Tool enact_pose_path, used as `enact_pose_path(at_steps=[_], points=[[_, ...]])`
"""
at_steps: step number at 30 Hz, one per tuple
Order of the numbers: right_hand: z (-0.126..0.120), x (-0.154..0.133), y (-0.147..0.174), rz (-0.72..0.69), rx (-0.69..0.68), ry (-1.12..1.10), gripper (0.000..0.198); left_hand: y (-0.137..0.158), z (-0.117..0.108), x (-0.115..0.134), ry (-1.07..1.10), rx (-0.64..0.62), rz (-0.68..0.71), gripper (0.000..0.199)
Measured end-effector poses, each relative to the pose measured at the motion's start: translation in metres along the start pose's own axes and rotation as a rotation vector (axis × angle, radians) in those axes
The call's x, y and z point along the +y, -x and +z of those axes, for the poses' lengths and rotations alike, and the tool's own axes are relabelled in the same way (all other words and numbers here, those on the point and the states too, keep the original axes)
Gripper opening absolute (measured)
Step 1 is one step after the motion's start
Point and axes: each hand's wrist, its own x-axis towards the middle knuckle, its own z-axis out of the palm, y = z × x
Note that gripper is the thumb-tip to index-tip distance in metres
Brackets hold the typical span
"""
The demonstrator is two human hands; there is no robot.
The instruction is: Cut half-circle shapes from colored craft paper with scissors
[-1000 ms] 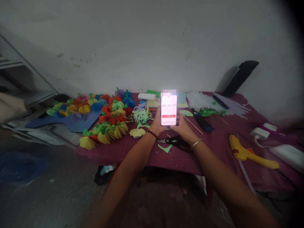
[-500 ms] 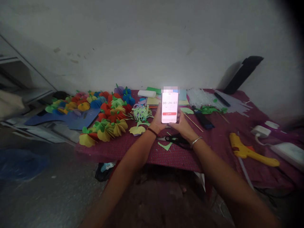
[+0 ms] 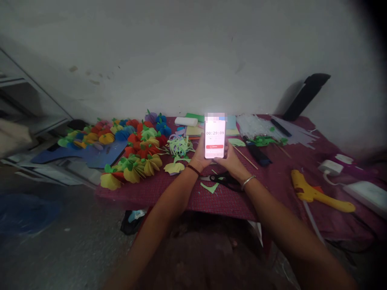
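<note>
Between both hands I hold a smartphone upright over the table, its lit screen reading 00:29:09 above a red button. My left hand is closed on the phone's left edge. On its right and lower edge my right hand grips it too. Beneath my wrists lie black-handled scissors, partly covered by my right arm. A light green paper scrap rests beside them. Left of the phone is a heap of thin paper strips, with yellow paper cutouts in front.
Many colourful folded-paper pumpkins cover the table's left side, some on a blue board. A yellow glue gun lies right, near a white power strip. Clear sticks and a black object are at the back.
The timer digits have gone from 00:29:07 to 00:29:09. Both hands keep holding the phone in nearly the same place; the view has shifted slightly.
</note>
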Motion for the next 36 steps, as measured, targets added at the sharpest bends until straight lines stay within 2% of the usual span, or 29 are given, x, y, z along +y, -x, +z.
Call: enact_pose_path(at_steps=[12, 18, 25, 36], points=[[0.0, -0.0023, 0.0003, 0.011, -0.005, 0.001, 0.095, 0.0028, 0.0015, 0.0, -0.049, -0.027, 0.016, 0.065], [0.0002, -0.0061, 0.0019, 0.015, -0.01, -0.005, 0.095, 0.0002, 0.0004, 0.0002, 0.0, 0.026, 0.017, 0.06], [-0.0005, -0.0039, 0.0019, 0.004, 0.001, 0.027, 0.095, 0.0042, 0.0024, 0.0003, -0.018, -0.009, -0.012, 0.059], [0.0018, -0.0036, 0.0019, 0.022, 0.017, -0.011, 0.093, 0.0026, 0.0029, -0.0003, -0.05, 0.016, 0.0, 0.058]])
